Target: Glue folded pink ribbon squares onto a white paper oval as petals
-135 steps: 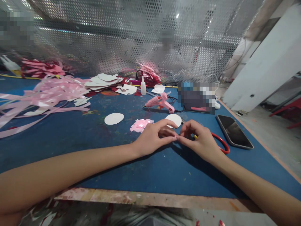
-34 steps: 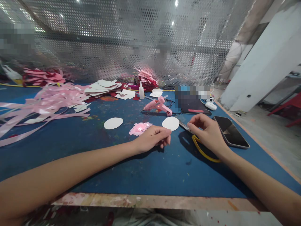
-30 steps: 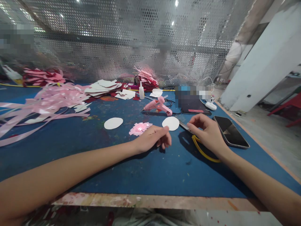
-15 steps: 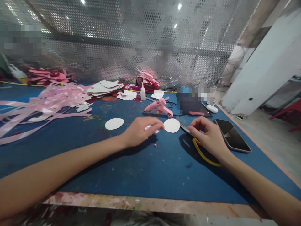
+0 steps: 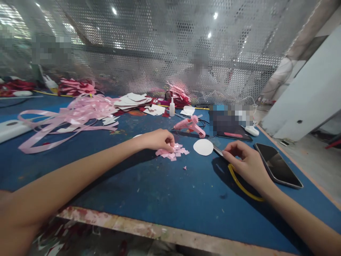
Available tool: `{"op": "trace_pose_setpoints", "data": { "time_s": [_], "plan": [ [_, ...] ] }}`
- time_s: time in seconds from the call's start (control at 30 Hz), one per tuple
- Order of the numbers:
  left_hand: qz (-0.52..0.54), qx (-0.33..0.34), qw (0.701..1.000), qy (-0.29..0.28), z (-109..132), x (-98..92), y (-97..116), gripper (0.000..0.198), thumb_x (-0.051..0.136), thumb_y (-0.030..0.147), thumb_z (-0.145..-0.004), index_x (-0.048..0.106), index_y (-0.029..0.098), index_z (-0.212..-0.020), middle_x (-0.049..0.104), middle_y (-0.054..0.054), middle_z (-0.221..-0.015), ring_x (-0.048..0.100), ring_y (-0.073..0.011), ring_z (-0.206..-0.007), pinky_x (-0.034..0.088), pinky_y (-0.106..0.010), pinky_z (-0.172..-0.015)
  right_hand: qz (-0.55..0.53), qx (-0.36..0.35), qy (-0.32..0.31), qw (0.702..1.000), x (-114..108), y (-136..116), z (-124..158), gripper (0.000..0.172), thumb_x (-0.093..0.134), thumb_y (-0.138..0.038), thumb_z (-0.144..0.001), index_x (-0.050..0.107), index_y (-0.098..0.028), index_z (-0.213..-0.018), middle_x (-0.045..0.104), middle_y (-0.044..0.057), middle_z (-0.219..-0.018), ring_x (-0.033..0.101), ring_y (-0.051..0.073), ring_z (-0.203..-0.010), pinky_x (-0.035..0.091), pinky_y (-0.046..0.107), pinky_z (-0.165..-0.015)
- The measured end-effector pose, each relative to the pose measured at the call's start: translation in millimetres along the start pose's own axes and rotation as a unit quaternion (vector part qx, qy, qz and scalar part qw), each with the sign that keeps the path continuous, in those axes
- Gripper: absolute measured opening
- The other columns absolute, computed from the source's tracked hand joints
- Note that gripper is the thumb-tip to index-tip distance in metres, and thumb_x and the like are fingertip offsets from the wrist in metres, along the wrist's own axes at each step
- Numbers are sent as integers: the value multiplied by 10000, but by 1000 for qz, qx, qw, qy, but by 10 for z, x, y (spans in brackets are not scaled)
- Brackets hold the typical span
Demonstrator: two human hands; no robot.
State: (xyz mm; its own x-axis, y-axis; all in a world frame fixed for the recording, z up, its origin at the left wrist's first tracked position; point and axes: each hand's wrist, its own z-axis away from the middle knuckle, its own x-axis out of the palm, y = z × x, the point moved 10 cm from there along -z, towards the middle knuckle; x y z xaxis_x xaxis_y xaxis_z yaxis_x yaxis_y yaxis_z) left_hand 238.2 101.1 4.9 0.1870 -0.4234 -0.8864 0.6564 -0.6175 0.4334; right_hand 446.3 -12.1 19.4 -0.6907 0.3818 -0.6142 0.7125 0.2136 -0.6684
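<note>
Metal tool (image 5: 218, 152) (aslant) toward disc (image 5: 203, 147)

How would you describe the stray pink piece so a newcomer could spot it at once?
On the blue tabletop, find the left hand at a pile of pink squares. Nearer the viewer than the pile's right end lies one small pink piece. It sits apart and looks pointed, unlike the flat squares.

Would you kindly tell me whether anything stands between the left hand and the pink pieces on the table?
Nothing visible does: the left hand is at the pink pieces, curled over their left part.
</note>
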Motion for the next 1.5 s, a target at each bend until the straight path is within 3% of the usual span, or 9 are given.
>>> {"op": "trace_pose_setpoints", "data": {
  "time_s": [0.3,0.43,0.7,0.87,1.03,1.2,1.3,1.37,1.5],
  "plan": [
    [139,-14,989,-58,13,34,-122,219,632,327,-708,718,145,-793,647,-18,-610,509,-88,-494,359,-196,-487,10,-7,-12,1000,27,39,3,158,574,-375,-791,555,-219,-771,584,7,-700,539,147,-619,434,273,-576],
    [184,-17,981,-58,3,9,-160,238,602,355,-745,712,155,-813,661,-24,-648,528,-84,-505,402,-189,-492,50,-23,-17,998,65,49,-192,143,570,-363,-779,564,-220,-791,603,14,-725,555,155,-614,448,293,-572],
    [324,-43,939,-104,45,103,-80,448,482,529,-827,706,142,-869,661,-58,-680,579,-95,-522,462,-206,-507,68,-76,-57,993,672,-16,-955,413,640,-378,-667,587,-169,-1019,620,124,-1037,589,250,-905,459,362,-709],
    [338,-26,932,-124,91,154,-7,160,599,253,-772,687,159,-866,671,-35,-787,625,-96,-588,483,-192,-518,53,-82,-83,992,972,-57,-1091,250,637,-344,-643,632,-178,-830,640,39,-714,563,174,-598,422,303,-585],
    [365,-21,923,-120,144,208,-18,190,593,104,-711,645,162,-884,680,-5,-693,638,-108,-586,499,-209,-541,36,-64,-23,997,713,-66,-981,245,598,-344,-685,624,-164,-849,633,35,-694,546,167,-598,412,294,-579],
    [361,-1,931,-48,219,148,-50,165,588,155,-754,627,147,-914,707,-47,-787,645,-118,-633,498,-237,-603,-7,-18,39,999,332,-56,-738,291,541,-443,-767,618,-163,-793,639,39,-659,586,179,-593,460,304,-574],
    [337,20,941,7,266,94,-57,176,634,195,-741,641,140,-908,707,-73,-848,654,-149,-746,487,-251,-661,-12,6,78,997,179,-38,-539,259,608,-453,-718,610,-199,-667,621,19,-604,592,188,-594,478,319,-608],
    [330,27,942,50,299,62,-76,205,670,227,-721,645,141,-905,700,-67,-820,645,-149,-740,479,-250,-659,-23,-2,81,996,162,-66,-419,234,640,-439,-693,643,-212,-749,657,31,-709,614,211,-677,489,340,-656],
    [348,21,931,110,358,52,-131,236,702,260,-695,645,154,-898,680,-37,-768,611,-118,-654,462,-235,-608,-72,-26,28,997,281,-123,-286,309,640,-422,-705,667,-250,-961,673,55,-979,618,256,-912,505,360,-747]
  ]
}}
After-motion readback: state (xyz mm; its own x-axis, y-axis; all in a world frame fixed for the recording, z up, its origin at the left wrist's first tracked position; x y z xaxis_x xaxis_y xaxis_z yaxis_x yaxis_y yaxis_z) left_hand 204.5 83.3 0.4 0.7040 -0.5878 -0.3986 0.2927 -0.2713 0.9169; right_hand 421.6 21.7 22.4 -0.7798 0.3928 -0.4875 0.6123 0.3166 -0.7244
